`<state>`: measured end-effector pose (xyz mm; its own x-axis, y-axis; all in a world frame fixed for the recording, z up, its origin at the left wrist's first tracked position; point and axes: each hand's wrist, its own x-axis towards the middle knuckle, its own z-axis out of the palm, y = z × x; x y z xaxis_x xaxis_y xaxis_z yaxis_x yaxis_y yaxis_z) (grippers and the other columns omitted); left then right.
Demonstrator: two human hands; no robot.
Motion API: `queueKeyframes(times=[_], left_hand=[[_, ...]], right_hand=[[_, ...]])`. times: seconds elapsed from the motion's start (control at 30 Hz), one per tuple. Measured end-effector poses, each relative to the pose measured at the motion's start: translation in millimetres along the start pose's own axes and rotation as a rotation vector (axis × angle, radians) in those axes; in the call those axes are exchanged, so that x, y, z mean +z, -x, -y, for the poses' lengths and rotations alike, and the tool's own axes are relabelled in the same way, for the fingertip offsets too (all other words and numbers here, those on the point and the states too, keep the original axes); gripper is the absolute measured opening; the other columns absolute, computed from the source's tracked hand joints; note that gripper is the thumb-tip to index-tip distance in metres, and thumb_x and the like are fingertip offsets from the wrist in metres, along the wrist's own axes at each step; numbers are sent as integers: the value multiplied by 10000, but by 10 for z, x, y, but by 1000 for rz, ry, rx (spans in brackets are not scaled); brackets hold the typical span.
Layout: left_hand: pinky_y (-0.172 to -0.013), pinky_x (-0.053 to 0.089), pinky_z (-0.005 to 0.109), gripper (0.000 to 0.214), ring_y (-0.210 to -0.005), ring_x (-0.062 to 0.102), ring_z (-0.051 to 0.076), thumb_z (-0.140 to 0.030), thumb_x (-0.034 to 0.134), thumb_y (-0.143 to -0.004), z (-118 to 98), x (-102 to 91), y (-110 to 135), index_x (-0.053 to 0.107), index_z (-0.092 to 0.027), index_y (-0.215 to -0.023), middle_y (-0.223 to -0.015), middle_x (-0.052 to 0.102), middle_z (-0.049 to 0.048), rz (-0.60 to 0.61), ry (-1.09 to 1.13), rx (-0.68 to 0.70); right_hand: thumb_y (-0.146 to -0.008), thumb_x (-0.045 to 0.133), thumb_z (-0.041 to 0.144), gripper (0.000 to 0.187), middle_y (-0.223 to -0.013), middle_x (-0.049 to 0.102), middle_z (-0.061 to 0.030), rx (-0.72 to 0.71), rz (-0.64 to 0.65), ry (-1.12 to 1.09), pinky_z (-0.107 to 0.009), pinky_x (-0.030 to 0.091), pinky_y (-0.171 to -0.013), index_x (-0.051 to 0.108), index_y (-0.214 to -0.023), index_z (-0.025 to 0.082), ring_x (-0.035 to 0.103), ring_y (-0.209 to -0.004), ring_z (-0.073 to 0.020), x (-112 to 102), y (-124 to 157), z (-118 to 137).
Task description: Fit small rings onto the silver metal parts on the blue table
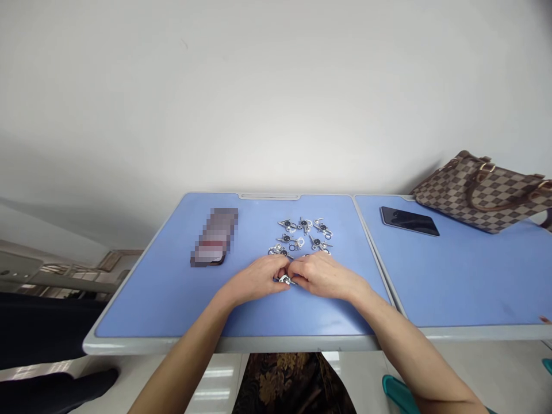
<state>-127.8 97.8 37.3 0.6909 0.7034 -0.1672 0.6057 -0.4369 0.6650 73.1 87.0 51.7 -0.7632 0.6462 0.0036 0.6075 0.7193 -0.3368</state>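
My left hand and my right hand rest close together on the blue table, fingers curled. Between their fingertips they pinch a small silver metal clasp. Just beyond the hands lies a cluster of several similar silver clasps with rings, spread loosely on the tabletop.
A blurred rectangular object lies left of the clasps. On the adjoining blue table to the right sit a black phone and a brown checkered handbag. A white wall stands behind. Teal chair parts show below.
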Motion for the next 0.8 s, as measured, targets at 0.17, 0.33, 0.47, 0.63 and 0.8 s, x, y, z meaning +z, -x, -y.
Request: queueKeyframes(times=[0.17, 0.33, 0.47, 0.63, 0.8], left_hand=[[-642, 323, 267, 130, -703, 435, 141, -192, 553, -750, 0, -6, -3, 424, -193, -726, -735, 480, -32, 0, 10, 8], [-636, 327, 268, 142, -693, 439, 142, -204, 554, -754, 1, -7, -3, 419, -193, -713, -727, 483, -31, 5, 26, 2], [-639, 333, 269, 140, -703, 445, 144, -203, 560, -752, -2, -7, 2, 425, -193, -715, -737, 490, -28, 1, 35, -5], [-647, 346, 266, 89, -717, 451, 145, -191, 560, -756, 15, -2, 7, 471, -191, -749, -753, 498, -27, 3, 38, 14], [-669, 368, 263, 68, -739, 472, 149, -189, 566, -759, 29, 8, 10, 520, -188, -810, -776, 510, -19, 2, 35, 10]], right_hand=[[-902, 538, 141, 136, -822, 702, -37, -13, 9, 20, -280, 222, -555, 657, -843, 167, 576, -642, -127, -17, -1, 13], [-909, 533, 148, 142, -797, 692, -46, -18, 18, 8, -274, 239, -559, 654, -835, 162, 566, -628, -130, -22, -4, 10], [-911, 533, 158, 142, -798, 692, -52, -8, 29, -6, -276, 254, -568, 649, -831, 155, 567, -632, -135, -15, -7, 14], [-895, 515, 129, 126, -796, 684, -37, -2, 26, -44, -268, 255, -573, 634, -889, 169, 549, -628, -130, -18, 1, 9], [-920, 458, 154, 175, -709, 621, 13, 61, -61, -200, -252, 311, -607, 560, -1059, 188, 517, -608, -127, -124, 58, 7]])
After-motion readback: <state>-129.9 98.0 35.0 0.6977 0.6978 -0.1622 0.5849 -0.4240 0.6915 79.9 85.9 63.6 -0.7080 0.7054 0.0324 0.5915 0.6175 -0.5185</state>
